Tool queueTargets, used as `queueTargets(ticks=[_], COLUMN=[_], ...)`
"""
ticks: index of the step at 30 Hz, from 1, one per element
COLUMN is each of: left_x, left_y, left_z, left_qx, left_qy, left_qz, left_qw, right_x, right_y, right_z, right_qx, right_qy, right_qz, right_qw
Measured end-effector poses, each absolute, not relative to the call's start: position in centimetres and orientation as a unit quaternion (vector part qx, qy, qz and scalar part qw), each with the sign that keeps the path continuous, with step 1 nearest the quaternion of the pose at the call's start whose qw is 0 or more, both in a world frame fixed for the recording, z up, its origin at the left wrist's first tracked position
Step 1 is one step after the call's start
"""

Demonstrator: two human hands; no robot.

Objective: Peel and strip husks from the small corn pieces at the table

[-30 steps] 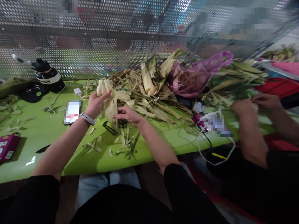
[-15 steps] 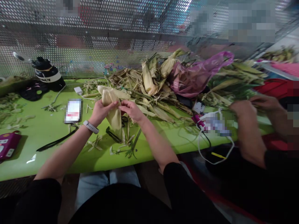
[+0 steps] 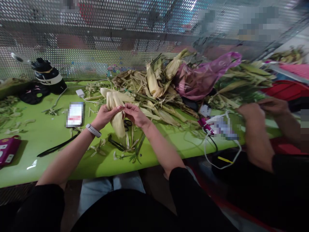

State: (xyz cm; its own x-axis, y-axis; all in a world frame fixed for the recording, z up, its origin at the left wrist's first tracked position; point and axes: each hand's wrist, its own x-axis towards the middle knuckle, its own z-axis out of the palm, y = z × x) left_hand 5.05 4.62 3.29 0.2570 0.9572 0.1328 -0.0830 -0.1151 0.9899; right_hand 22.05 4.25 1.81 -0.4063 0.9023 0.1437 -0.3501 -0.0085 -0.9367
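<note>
My left hand, with a white watch on the wrist, and my right hand both grip one pale yellow corn husk above the green table. The husk stands nearly upright between my fingers, its tip pointing down. Black scissors lie on the table just under my hands, among small husk scraps. A big pile of corn husks lies right behind my hands.
A phone and a charger lie left of my hands. A pink plastic bag sits on the pile. Another person's hands work at the right, near white cables. A perforated metal screen closes the back.
My left hand came down and toward my right hand, and both now pinch the husk close together. The husk went from spread out to folded and upright.
</note>
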Motion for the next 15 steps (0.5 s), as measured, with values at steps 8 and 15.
queueTargets(ticks=[8, 15], left_x=[4.8, 2.9], left_y=[4.8, 5.0], left_z=[3.2, 3.7], left_qx=[0.591, 0.537], left_qy=[0.387, 0.342], left_qz=[0.491, 0.443], left_qw=[0.51, 0.631], right_x=[21.8, 23.3], right_y=[4.4, 5.2], right_z=[1.6, 1.7], right_qx=[-0.294, -0.32], right_qy=[-0.531, -0.465], right_qz=[0.672, 0.642], right_qw=[0.424, 0.519])
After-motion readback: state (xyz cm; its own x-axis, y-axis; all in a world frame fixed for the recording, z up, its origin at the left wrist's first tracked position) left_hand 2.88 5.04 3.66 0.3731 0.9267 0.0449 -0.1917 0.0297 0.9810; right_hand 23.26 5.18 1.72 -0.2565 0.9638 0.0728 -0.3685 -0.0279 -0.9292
